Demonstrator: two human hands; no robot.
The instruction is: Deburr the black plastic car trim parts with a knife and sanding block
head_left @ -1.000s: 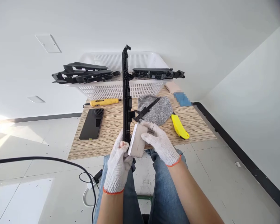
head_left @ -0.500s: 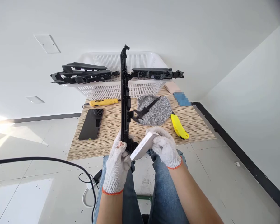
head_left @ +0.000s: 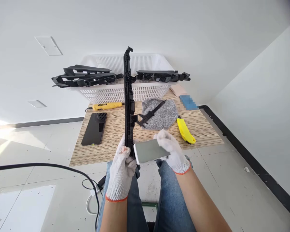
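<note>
My left hand (head_left: pixel 122 172), in a white knit glove with an orange cuff, is closed around the lower end of a long black plastic trim piece (head_left: pixel 129 100), held upright. My right hand (head_left: pixel 172 151), gloved alike, grips the right end of a flat block that looks like a sanding sponge (head_left: pixel 151 150), with white edges and a broad grey face turned up. The sponge's left edge is close to the trim's lower end, by my left fingers; whether they touch I cannot tell.
A white plastic basket (head_left: pixel 106 95) behind bears more black trim pieces (head_left: pixel 87 77). On the striped table (head_left: pixel 113 135) lie a phone (head_left: pixel 94 129), yellow corded tool (head_left: pixel 108 106), grey cloth (head_left: pixel 168 116), black caliper (head_left: pixel 149 115) and yellow-handled knife or scraper (head_left: pixel 185 130). A black cable (head_left: pixel 62 166) crosses the left side.
My right hand has turned the sanding sponge from its narrow printed edge to its grey face. The trim piece has shifted slightly left; my left hand keeps its hold.
</note>
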